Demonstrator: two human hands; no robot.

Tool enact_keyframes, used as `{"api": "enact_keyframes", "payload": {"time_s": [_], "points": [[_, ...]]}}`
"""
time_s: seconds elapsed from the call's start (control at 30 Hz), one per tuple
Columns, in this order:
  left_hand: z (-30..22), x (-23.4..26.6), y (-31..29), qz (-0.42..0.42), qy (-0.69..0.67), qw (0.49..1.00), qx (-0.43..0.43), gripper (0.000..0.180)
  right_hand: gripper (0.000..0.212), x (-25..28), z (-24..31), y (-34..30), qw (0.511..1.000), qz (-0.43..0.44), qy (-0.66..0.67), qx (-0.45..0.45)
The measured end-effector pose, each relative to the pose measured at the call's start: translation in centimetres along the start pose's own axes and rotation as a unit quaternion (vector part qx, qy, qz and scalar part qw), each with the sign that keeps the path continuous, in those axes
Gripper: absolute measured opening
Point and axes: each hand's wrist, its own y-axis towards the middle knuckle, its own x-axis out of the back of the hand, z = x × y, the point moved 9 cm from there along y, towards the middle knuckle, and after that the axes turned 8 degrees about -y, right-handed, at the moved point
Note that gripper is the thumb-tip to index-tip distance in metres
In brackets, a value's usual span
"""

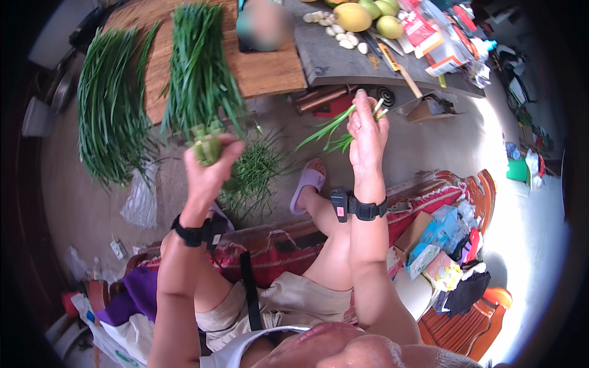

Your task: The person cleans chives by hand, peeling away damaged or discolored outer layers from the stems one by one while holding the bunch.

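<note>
My left hand (213,168) is closed around the pale stem ends of a bunch of garlic chives (205,146), slightly smeared by motion. Directly beyond it, a thick bundle of long green chives (197,67) lies over the wooden board; I cannot tell whether it joins the bunch in my hand. Raised on the other side, my right hand (368,129) pinches a few thin chives (331,130), their leaves drooping left and cut ends poking out right. Another large bundle of chives (110,104) hangs over the board's left edge.
Loose chive pieces (254,175) are heaped on the floor between my feet. On the grey tabletop (331,67) sit garlic cloves (346,40), yellow-green fruit (354,17), a knife (399,69) and packages. A clear plastic bag (142,199) lies at left; boxes and bags sit on the bench to my right.
</note>
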Motion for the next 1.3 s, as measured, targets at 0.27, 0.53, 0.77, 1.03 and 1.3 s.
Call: {"api": "enact_keyframes", "payload": {"time_s": [0.27, 0.53, 0.77, 1.03, 1.3], "points": [[1.3, -6.3, -0.4, 0.154, 0.010, 0.985, 0.077, 0.032, 0.027, -8.8, -3.8, -4.8, 0.975, 0.192, -0.084, -0.070], [2.1, -6.0, -0.4, 0.207, 0.016, 0.975, 0.082, 0.022, 0.029, -9.0, -4.8, -4.9, 0.959, 0.235, -0.133, -0.082], [1.3, -5.8, -0.3, 0.179, 0.104, 0.978, 0.032, 0.024, 0.026, -8.5, -5.2, -4.5, 0.948, 0.239, -0.198, -0.066], [1.7, -5.4, -0.1, 0.187, 0.116, 0.975, -0.035, 0.022, 0.030, -9.3, -5.4, -5.0, 0.941, 0.262, -0.197, -0.081], [0.6, -6.1, -0.6, 0.243, 0.134, 0.960, -0.019, 0.017, 0.031, -9.2, -6.3, -5.3, 0.926, 0.310, -0.158, -0.150]]}}
